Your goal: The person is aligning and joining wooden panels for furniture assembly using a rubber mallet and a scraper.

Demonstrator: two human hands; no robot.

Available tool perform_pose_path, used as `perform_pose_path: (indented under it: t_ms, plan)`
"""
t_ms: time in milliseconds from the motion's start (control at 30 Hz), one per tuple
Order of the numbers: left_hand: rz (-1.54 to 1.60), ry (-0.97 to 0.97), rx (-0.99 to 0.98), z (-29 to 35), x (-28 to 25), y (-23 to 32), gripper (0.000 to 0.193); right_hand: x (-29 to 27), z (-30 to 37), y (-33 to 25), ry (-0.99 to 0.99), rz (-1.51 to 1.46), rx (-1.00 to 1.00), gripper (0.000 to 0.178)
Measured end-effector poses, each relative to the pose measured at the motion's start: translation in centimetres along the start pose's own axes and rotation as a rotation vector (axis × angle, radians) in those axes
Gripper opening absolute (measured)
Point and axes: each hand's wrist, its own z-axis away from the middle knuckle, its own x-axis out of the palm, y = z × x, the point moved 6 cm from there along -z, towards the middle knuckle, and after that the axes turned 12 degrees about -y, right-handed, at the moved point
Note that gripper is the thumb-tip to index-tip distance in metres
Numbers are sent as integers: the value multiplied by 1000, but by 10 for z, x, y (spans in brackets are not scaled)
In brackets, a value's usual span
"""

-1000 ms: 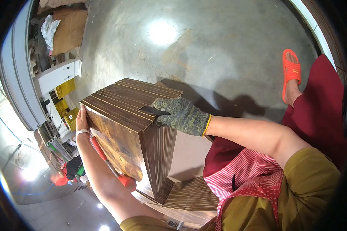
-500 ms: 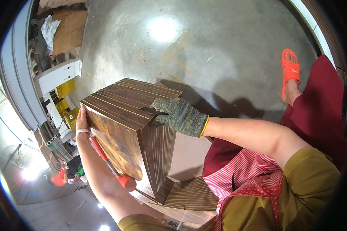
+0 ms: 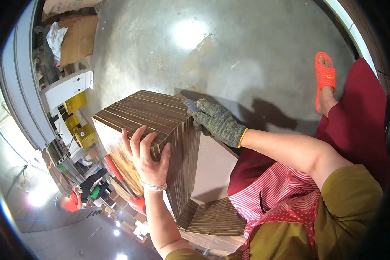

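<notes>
Stacked dark brown wood-grain boards (image 3: 138, 113) stand before me, thin pale lines between their edges. My left hand (image 3: 148, 162), bare and with a bracelet at the wrist, rests at the near corner of the stack with fingers spread. My right hand (image 3: 216, 123), in a grey-green knitted glove with a yellow cuff, is closed on a flat blue-grey blade-like tool (image 3: 190, 105) by the stack's right corner. The tool's other end is hidden in the glove. A red-handled tool with a red rounded end (image 3: 138, 203) lies beside my left forearm, partly covered by it.
Further brown boards (image 3: 216, 216) and a pale panel (image 3: 212, 169) adjoin the stack's near side. At left are yellow bins (image 3: 86, 135), a white drawer unit (image 3: 69, 89) and cardboard (image 3: 78, 39). Another person in red (image 3: 73, 201) is farther off. An orange slipper (image 3: 326, 80) is on my foot.
My left hand has come from the stack's far left edge to its near corner. My right hand has moved right along the edge with the blade-like tool, toward the right corner.
</notes>
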Motion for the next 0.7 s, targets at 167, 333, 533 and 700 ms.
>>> perform_pose_path:
  t_ms: [167,333,533,700]
  plan:
    - [23,33,16,-3,1,3,29,-3,-4,7,33,523,-250,43]
    - [-208,-40,5,-6,-7,20,31,8,-4,7,-101,223,-133,47]
    - [-701,-299,80,-40,27,67,40,1,-15,4,89,194,-386,32]
    - [-839,-498,-108,-50,63,41,31,5,-25,21,-82,-402,-160,24]
